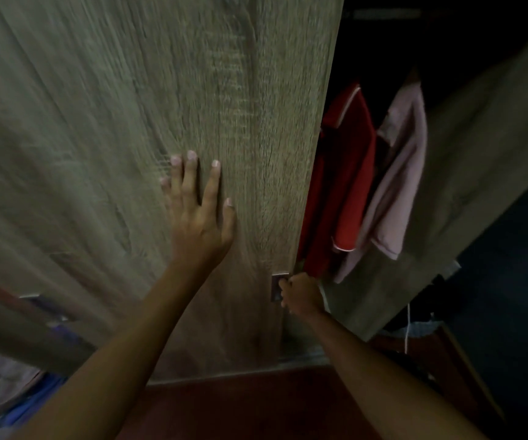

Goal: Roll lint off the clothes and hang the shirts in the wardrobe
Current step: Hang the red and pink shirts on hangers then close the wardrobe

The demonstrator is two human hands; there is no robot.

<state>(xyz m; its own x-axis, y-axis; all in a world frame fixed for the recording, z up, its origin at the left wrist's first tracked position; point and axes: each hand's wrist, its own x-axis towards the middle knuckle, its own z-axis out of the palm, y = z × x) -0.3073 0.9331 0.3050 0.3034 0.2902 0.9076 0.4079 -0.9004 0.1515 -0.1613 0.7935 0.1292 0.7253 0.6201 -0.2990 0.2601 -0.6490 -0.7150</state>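
A pale wood-grain wardrobe door (pixel 129 122) fills the left and middle of the view. My left hand (pixel 197 211) lies flat on it, fingers spread. My right hand (pixel 300 293) is closed on the small metal handle (pixel 277 289) at the door's right edge. In the dark gap to the right hang a red shirt with white trim (pixel 342 185) and a pink shirt (pixel 395 185). A rail (pixel 386 13) shows faintly above them.
A second wood-grain panel (pixel 484 160) slants along the right of the opening. Dark red floor (pixel 240 408) lies below. Blue and pale fabric (pixel 18 398) sits at the lower left. A white cord (pixel 408 328) hangs at the lower right.
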